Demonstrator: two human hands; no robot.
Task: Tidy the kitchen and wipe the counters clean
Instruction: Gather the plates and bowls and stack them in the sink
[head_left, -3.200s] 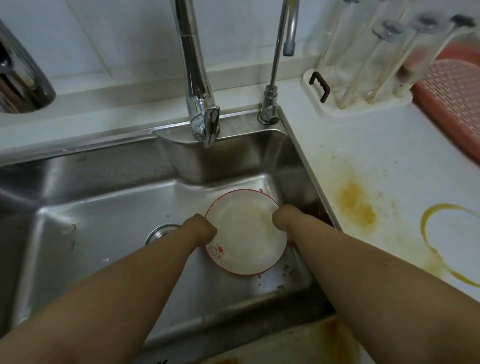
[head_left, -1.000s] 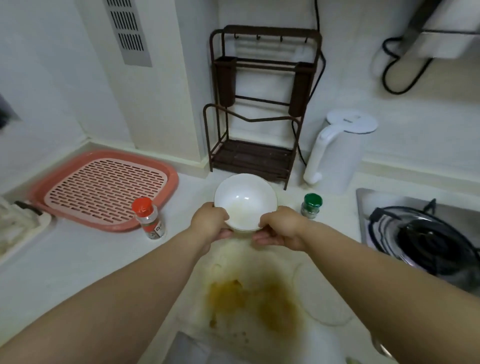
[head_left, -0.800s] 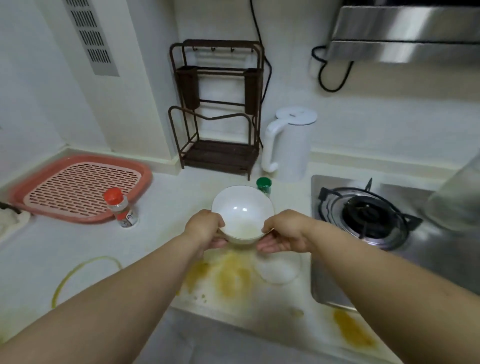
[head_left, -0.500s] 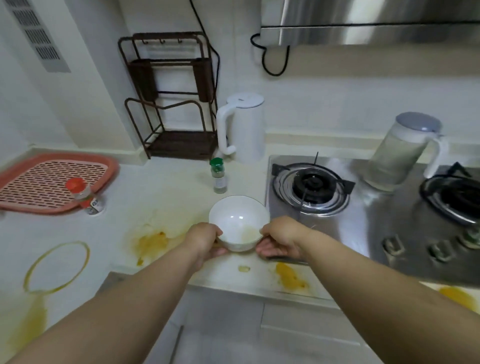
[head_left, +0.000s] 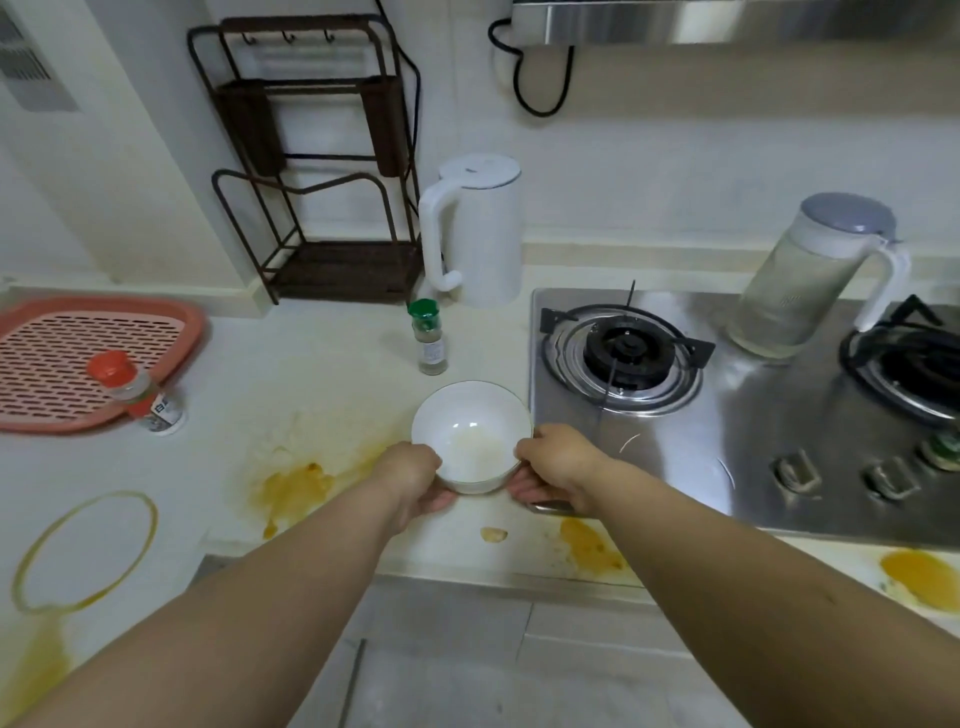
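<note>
A white bowl (head_left: 470, 431) with a thin smear of residue inside is held upright between both hands, just above the white counter (head_left: 291, 395) beside the stove's left edge. My left hand (head_left: 415, 480) grips its left side, fingers curled beneath. My right hand (head_left: 558, 467) grips its right side the same way. Yellow-brown stains mark the counter: a blotch (head_left: 296, 486) left of the bowl, a ring (head_left: 85, 553) at the far left, and patches (head_left: 589, 545) along the front edge.
A steel gas stove (head_left: 727, 415) lies to the right with a clear jug (head_left: 810, 275) on it. A white kettle (head_left: 478, 228), dark wire rack (head_left: 322, 171), green-capped shaker (head_left: 428, 338), red-capped shaker (head_left: 135, 392) and pink drain tray (head_left: 67, 358) stand on the counter.
Earlier both hands held a red-rimmed plate in the sink. Over the last second they hold the white bowl while the view swings right, bringing the stove and jug into sight.
</note>
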